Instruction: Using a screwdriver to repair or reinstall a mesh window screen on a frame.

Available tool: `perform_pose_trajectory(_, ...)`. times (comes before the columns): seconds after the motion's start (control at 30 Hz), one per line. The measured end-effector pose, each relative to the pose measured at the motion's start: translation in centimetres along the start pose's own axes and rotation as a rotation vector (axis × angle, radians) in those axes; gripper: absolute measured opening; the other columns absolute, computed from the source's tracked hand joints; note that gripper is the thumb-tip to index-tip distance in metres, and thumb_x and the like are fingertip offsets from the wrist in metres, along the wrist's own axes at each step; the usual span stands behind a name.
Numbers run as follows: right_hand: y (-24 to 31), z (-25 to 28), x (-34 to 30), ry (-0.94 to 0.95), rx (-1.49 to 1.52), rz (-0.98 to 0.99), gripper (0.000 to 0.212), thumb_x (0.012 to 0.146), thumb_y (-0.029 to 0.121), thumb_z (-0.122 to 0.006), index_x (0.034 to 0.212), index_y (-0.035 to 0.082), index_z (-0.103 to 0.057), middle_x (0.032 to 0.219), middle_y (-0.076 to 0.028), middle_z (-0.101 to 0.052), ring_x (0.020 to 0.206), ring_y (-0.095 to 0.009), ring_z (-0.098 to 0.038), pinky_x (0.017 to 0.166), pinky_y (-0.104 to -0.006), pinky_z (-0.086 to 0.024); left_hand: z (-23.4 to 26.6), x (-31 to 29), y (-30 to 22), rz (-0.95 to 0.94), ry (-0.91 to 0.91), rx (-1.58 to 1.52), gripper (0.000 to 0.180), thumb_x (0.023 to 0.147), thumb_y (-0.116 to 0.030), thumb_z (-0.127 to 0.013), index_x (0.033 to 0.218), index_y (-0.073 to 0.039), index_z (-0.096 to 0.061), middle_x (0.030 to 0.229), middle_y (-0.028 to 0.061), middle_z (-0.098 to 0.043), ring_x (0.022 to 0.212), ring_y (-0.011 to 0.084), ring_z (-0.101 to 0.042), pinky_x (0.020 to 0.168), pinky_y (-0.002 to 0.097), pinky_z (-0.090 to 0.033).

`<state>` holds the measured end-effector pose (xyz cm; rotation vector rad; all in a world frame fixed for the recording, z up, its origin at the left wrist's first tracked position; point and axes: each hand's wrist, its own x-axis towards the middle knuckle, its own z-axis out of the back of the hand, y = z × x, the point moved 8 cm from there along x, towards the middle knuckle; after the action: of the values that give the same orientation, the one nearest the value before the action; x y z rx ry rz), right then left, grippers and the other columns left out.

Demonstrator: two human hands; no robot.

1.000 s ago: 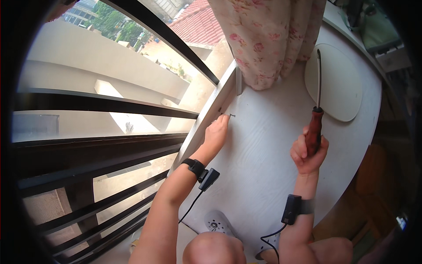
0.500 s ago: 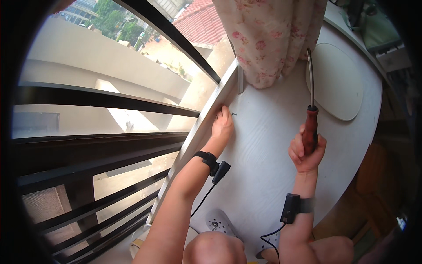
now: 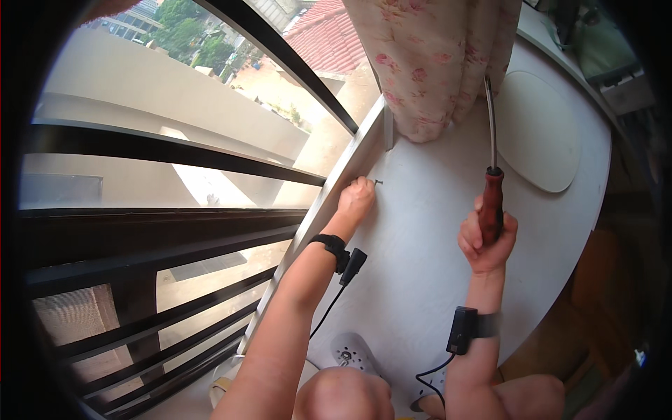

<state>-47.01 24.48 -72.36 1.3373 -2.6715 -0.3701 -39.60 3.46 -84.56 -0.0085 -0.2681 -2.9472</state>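
Note:
My right hand [image 3: 488, 245] is closed around the dark red handle of a screwdriver [image 3: 493, 199]. Its long metal shaft points away from me, the tip in front of the curtain's lower edge. My left hand [image 3: 357, 199] rests low by the window frame's inner side, fingers curled in. Whatever those fingers may hold is hidden. Just right of the knuckles, a small dark screw-like piece [image 3: 379, 182] shows against the white surface; whether the fingers touch it I cannot tell.
Dark window bars [image 3: 175, 155] run along the left, with rooftops and trees outside. A floral curtain [image 3: 434, 70] hangs at the far side. An oval white pad [image 3: 542, 133] lies on the white surface [image 3: 427, 280]. Cabled black devices are strapped to both wrists.
The fingers of my left hand have gone from stretched forward to curled in. My right hand and the screwdriver have barely moved. The view has shifted slightly.

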Motion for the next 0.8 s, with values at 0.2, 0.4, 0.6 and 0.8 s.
perform_pose_trajectory(0.2,-0.8,-3.8,0.1,0.054,-0.035,0.011,0.047,0.075,0.042,-0.058,0.098,0.002,-0.048,0.05,-0.009,-0.046,0.036,-0.015,-0.037,0.031,-0.0256,-0.029,8.8,-5.2,0.9,0.094,0.058,-0.708,0.01,0.074,-0.004,-0.056,0.083,-0.003,-0.062,0.084,0.0142,-0.057,0.071,0.0324,-0.059,0.066,0.0385,-0.049)
perform_pose_trajectory(0.4,2.0,-21.7,0.2,0.29,-0.088,0.147,0.041,0.077,0.038,-0.063,0.089,0.011,-0.035,0.053,-0.005,-0.046,0.038,-0.011,-0.04,0.033,-0.0226,-0.032,33.6,-10.3,5.3,0.076,-0.013,-0.908,0.008,0.08,-0.01,-0.058,0.084,-0.004,-0.058,0.082,0.0099,-0.056,0.072,0.0282,-0.057,0.062,0.0343,-0.048)
perform_pose_trajectory(0.6,-1.0,-37.3,0.1,0.464,-0.078,0.008,0.048,0.078,0.045,-0.063,0.088,0.005,-0.04,0.055,-0.016,-0.055,0.035,-0.021,-0.045,0.034,-0.0288,-0.041,49.2,-17.7,6.1,0.419,-0.014,-1.411,0.011,0.076,-0.005,-0.059,0.086,-0.002,-0.06,0.077,0.0081,-0.059,0.066,0.0179,-0.059,0.061,0.028,-0.048)
perform_pose_trajectory(0.8,-4.7,-46.1,-5.9,0.249,-0.165,-0.578,0.037,0.059,0.02,-0.063,0.086,0.001,-0.047,0.072,-0.023,-0.058,0.058,-0.026,-0.055,0.055,-0.0372,-0.048,58.1,-24.1,4.5,0.796,-0.152,-1.913,0.014,0.082,-0.004,-0.056,0.094,0.001,-0.061,0.081,0.0066,-0.061,0.068,0.0119,-0.059,0.063,0.0232,-0.049)
